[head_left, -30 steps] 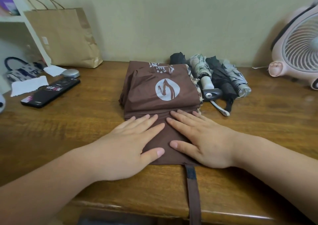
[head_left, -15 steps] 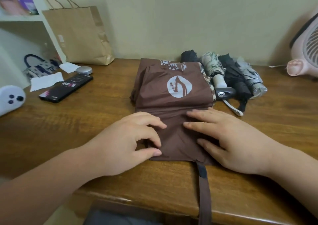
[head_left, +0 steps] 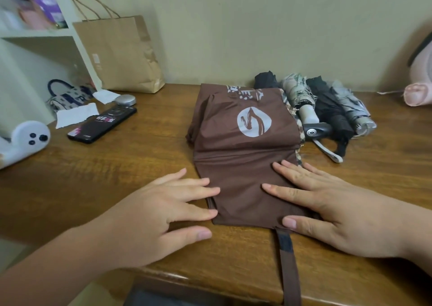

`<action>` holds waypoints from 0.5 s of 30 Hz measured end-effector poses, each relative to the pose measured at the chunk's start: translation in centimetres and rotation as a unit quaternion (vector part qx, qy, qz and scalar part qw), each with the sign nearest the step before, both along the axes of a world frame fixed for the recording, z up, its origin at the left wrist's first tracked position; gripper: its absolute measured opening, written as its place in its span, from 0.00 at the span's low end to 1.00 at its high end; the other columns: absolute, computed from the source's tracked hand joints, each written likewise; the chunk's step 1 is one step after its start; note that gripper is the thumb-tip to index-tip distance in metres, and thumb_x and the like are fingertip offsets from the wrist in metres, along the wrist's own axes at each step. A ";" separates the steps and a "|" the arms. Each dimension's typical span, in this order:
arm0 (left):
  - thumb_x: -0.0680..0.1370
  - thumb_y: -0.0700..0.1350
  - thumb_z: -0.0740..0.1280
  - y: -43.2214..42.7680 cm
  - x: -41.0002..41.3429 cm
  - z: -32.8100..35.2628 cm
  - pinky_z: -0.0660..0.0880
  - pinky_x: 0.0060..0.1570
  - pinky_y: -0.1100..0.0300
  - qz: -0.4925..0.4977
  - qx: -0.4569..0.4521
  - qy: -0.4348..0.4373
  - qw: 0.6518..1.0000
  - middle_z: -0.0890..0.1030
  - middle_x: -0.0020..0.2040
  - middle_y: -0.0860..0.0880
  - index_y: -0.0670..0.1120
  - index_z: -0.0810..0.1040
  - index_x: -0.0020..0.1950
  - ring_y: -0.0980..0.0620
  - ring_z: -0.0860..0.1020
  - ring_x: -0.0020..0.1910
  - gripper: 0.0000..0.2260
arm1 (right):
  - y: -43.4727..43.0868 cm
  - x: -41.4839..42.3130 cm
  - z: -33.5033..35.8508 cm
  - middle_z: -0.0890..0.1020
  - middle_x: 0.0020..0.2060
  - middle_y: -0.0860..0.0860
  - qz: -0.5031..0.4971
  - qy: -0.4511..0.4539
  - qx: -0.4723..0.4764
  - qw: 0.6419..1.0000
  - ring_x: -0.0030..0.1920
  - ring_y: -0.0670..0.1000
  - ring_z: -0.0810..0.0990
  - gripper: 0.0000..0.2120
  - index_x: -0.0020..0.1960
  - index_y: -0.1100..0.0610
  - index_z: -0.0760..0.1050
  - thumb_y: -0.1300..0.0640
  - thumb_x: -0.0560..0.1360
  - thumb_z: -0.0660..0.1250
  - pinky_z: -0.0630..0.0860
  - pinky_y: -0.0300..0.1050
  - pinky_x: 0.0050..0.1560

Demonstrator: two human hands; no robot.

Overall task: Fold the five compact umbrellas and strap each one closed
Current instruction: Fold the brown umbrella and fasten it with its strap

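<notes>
A brown umbrella [head_left: 243, 156] with a white round logo lies flattened on the wooden table [head_left: 117, 172], its canopy folded into a wide flat panel. Its brown strap [head_left: 289, 268] hangs over the table's front edge. My left hand [head_left: 161, 214] lies flat beside the panel's left edge, fingertips touching the fabric. My right hand [head_left: 336, 210] presses flat on the panel's right part. Behind and to the right lie several folded umbrellas: a black one [head_left: 266, 80], a pale patterned one [head_left: 301, 97], another black one [head_left: 332, 109] and a grey one [head_left: 353, 109].
A black phone [head_left: 102, 124], paper scraps [head_left: 77, 116] and a small silver disc [head_left: 125, 100] lie at the left. A brown paper bag [head_left: 121, 55] stands against the wall. A white device [head_left: 21, 139] sits far left, a pink fan [head_left: 420, 72] far right.
My left hand, curled on the fabric half a second ago, has flattened and slid left to the panel's edge. My right hand stays pressed on the fabric. The camera view shifted left.
</notes>
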State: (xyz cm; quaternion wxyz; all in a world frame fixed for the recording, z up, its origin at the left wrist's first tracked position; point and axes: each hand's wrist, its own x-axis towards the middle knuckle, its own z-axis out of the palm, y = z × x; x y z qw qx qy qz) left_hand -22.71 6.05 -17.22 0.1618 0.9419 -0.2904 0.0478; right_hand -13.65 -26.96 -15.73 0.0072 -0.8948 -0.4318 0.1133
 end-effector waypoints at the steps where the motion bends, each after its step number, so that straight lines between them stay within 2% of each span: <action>1: 0.83 0.64 0.60 0.1 -0.1 0.0 0.55 0.80 0.54 -0.001 0.009 -0.004 1.000 0.66 0.76 0.68 0.63 0.78 0.69 0.65 0.60 0.78 0.17 | -0.3 0.0 0.0 0.32 0.78 0.34 -0.002 0.001 0.017 1.000 0.74 0.33 0.27 0.32 0.75 0.23 0.41 0.23 0.71 0.38 0.30 0.36 0.76; 3: 0.84 0.65 0.59 0.0 -0.2 0.1 0.54 0.78 0.56 -0.001 0.040 -0.023 0.999 0.68 0.75 0.69 0.63 0.77 0.70 0.66 0.60 0.77 0.18 | -0.7 0.3 -0.1 0.41 0.79 0.31 -0.014 0.003 0.071 0.997 0.76 0.30 0.34 0.32 0.76 0.26 0.52 0.23 0.73 0.44 0.35 0.32 0.77; 5: 0.84 0.63 0.59 -0.4 -0.3 0.1 0.56 0.77 0.57 0.000 0.051 -0.041 0.998 0.72 0.73 0.66 0.62 0.79 0.68 0.65 0.64 0.76 0.16 | -1.0 0.7 -0.4 0.55 0.78 0.30 -0.032 -0.020 0.145 0.989 0.76 0.29 0.48 0.30 0.74 0.31 0.67 0.25 0.74 0.52 0.50 0.35 0.79; 7: 0.84 0.60 0.60 -0.9 -0.4 0.4 0.61 0.74 0.60 0.003 0.036 -0.048 0.998 0.74 0.68 0.63 0.61 0.81 0.65 0.61 0.69 0.72 0.14 | -1.1 1.1 -0.7 0.66 0.76 0.33 -0.044 -0.040 0.185 0.981 0.75 0.31 0.59 0.28 0.70 0.37 0.75 0.28 0.76 0.55 0.62 0.40 0.77; 9: 0.84 0.60 0.60 -1.5 -0.6 0.7 0.65 0.65 0.63 0.024 0.028 -0.058 0.998 0.73 0.60 0.62 0.61 0.81 0.62 0.59 0.72 0.64 0.13 | -0.9 1.1 -1.1 0.68 0.75 0.35 -0.047 -0.045 0.193 0.979 0.75 0.33 0.62 0.28 0.70 0.39 0.76 0.29 0.76 0.56 0.63 0.39 0.76; 12: 0.80 0.59 0.66 -2.6 -0.9 0.7 0.67 0.54 0.67 0.088 -0.015 -0.047 0.995 0.73 0.49 0.64 0.62 0.80 0.58 0.61 0.73 0.51 0.08 | -0.8 1.0 -1.2 0.67 0.75 0.35 -0.045 -0.046 0.197 0.978 0.75 0.32 0.60 0.30 0.70 0.39 0.75 0.27 0.75 0.54 0.56 0.31 0.75; 13: 0.78 0.57 0.70 -3.1 -1.1 0.9 0.68 0.52 0.68 0.133 -0.064 -0.026 0.989 0.75 0.47 0.63 0.62 0.79 0.56 0.61 0.74 0.50 0.07 | -0.8 1.0 -1.2 0.67 0.75 0.34 -0.045 -0.048 0.198 0.978 0.75 0.31 0.59 0.31 0.70 0.38 0.75 0.26 0.75 0.53 0.56 0.31 0.75; 15: 0.74 0.49 0.77 -4.1 -1.5 1.4 0.70 0.48 0.71 0.236 -0.198 0.066 0.949 0.80 0.49 0.63 0.61 0.77 0.54 0.60 0.76 0.49 0.13 | -0.8 1.1 -1.3 0.67 0.75 0.34 -0.044 -0.050 0.203 0.977 0.75 0.31 0.59 0.30 0.70 0.38 0.75 0.26 0.75 0.54 0.57 0.32 0.75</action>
